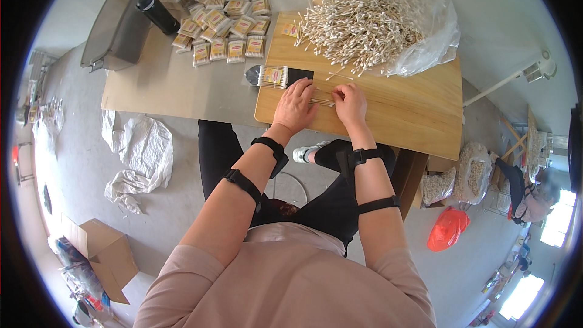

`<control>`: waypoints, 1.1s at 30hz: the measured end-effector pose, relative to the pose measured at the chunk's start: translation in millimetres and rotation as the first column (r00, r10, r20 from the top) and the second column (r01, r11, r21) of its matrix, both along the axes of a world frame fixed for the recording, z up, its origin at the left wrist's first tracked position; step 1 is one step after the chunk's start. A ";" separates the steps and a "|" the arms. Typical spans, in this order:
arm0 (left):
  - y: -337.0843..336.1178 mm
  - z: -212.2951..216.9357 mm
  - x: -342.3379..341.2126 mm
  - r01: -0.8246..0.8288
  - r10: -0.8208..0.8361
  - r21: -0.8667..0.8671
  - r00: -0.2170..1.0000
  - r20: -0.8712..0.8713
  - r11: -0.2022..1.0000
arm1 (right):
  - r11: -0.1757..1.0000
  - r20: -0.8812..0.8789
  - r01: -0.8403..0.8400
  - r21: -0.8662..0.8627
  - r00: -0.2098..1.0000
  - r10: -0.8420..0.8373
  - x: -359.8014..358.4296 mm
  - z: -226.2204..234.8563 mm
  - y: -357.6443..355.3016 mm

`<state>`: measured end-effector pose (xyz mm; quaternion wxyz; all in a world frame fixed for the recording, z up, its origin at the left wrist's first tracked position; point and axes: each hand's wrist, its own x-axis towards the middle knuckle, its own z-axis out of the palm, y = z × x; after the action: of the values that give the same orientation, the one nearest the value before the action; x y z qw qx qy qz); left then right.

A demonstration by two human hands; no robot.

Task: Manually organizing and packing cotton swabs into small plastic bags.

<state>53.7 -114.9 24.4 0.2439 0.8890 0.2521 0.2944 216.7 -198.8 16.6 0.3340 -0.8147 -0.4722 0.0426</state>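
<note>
My left hand (296,107) lies palm down on the wooden board (395,115), its fingertips on a small bundle of cotton swabs (323,102). My right hand (349,102) pinches the other end of the same bundle. Just beyond my left hand lies a filled swab packet (272,76) on a black tool (299,75). A large heap of loose swabs (358,24) sits on a clear plastic bag (425,48) at the far side of the board.
Several filled packets (228,24) are spread on the grey table (170,85) at the left, by a grey plastic bin (118,27) and a black bottle (158,13). On the floor: white sacks (139,158), a cardboard box (103,255), an orange bag (446,228).
</note>
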 end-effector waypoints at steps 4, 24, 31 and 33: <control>1.6 -1.4 -1.4 -0.007 0.007 0.011 1.000 -0.006 1.000 | 0.998 -0.002 -0.047 -0.030 0.999 0.046 -7.6 6.0 0.0; 0.1 -2.0 1.0 -0.027 0.027 -0.031 1.000 0.009 0.999 | 0.998 -0.228 -0.056 -0.033 0.972 0.047 2.2 3.3 -0.3; 1.1 -1.3 2.0 0.009 -0.008 0.018 0.999 -0.032 1.000 | 0.998 -0.275 0.044 0.040 0.961 -0.031 11.2 1.1 8.2; 1.6 -2.6 0.8 0.007 -0.007 0.013 1.000 -0.028 1.000 | 0.999 -0.155 0.030 0.021 0.988 -0.027 6.6 8.8 18.6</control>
<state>54.5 -113.3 21.9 0.2356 0.8954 0.2503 0.2830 223.3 -180.2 25.4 0.3796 -0.8116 -0.4337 0.0953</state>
